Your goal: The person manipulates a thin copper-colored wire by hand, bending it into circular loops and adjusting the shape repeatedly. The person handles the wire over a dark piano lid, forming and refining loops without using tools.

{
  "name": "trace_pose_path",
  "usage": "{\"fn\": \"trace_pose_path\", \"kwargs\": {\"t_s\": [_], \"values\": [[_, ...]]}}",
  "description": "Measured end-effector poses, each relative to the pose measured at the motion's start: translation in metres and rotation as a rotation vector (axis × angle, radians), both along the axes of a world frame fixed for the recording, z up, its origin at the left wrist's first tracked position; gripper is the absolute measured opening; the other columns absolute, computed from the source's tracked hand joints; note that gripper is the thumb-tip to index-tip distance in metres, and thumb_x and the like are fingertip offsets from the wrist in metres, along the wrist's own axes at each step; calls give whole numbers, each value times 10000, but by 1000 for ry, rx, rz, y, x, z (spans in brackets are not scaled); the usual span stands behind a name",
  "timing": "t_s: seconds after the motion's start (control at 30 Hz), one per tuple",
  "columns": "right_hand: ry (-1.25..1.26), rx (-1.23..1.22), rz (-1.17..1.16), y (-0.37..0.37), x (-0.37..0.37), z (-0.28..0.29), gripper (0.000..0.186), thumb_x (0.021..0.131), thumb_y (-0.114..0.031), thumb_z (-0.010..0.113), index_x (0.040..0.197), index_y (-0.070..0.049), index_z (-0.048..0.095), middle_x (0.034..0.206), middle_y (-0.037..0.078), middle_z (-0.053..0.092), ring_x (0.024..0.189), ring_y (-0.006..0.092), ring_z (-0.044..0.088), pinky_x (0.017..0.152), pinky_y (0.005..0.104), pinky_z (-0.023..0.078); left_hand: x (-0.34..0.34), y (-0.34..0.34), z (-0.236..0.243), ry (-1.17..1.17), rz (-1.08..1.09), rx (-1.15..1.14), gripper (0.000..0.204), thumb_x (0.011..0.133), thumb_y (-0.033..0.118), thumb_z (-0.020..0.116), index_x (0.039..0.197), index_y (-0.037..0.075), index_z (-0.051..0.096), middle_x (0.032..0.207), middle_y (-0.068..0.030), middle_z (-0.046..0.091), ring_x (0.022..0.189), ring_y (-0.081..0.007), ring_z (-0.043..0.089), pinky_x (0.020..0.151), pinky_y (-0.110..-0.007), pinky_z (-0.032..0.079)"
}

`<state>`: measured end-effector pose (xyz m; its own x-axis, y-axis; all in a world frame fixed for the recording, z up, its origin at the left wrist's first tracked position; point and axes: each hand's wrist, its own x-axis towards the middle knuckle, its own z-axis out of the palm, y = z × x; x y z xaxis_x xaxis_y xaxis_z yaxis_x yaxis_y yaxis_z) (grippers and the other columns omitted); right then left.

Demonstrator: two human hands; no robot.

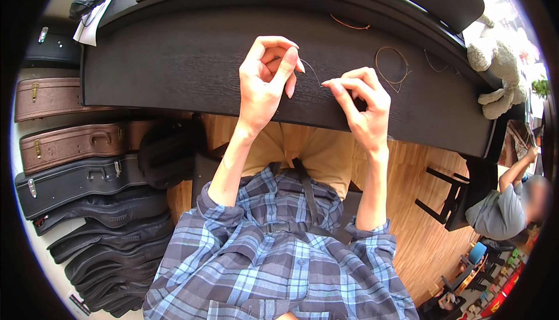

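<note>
Both my hands are raised over a dark wooden piano lid [174,64]. My left hand [265,78] pinches one end of a thin wire string [312,71] between thumb and forefinger. My right hand [361,104] pinches the other end of the same short curved stretch with its fingertips. The two hands are close together, a few centimetres apart. A coiled thin string [391,66] lies on the lid to the right of my right hand.
An orange-brown string piece [349,25] lies further back on the lid. A plush toy [495,69] sits at the lid's right end. Several instrument cases [75,145] are stacked on the left. A person [506,203] sits on the wooden floor at the right.
</note>
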<state>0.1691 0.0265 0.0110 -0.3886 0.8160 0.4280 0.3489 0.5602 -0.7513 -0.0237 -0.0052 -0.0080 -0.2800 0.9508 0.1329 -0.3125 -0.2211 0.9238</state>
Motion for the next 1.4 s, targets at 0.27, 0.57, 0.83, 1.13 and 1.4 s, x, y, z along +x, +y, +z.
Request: {"fn": "trace_pose_path", "kwargs": {"t_s": [0.27,0.57,0.83,1.13,1.4], "values": [[-34,-595,184,-3,3,15,92,911,-112,784,969,-46,759,777,2,649,584,56,544,519,222,411,-1,0,-2,82,-71,64,198,1105,195,503,1156,27,594,859,-58,663,583,-53,536,541,-198,440],[538,-729,176,4,13,-5,81,998,-46,672,1030,28,678,796,50,648,562,83,615,493,208,475,-1,-3,-1,265,-187,-17,244,1118,270,481,1119,49,584,652,28,517,573,-17,418,531,-200,308],[694,-670,108,2,19,-11,88,1027,-45,620,1044,30,664,801,19,591,448,21,459,398,185,347,-5,-8,4,207,-297,-112,273,1063,275,614,920,44,643,597,44,546,479,-15,464,463,-212,316],[394,-272,154,3,17,-17,37,894,-19,763,930,-28,761,735,-24,575,580,39,442,498,211,319,-2,-1,5,233,-97,-28,278,1050,276,635,924,31,672,625,68,542,494,10,357,469,-193,270],[337,-153,123,2,17,-16,139,756,-67,873,880,-108,826,702,-35,675,680,101,424,649,276,361,-3,-2,17,1239,318,115,84,865,216,814,874,161,751,729,13,626,540,-116,528,512,-295,429]]}}
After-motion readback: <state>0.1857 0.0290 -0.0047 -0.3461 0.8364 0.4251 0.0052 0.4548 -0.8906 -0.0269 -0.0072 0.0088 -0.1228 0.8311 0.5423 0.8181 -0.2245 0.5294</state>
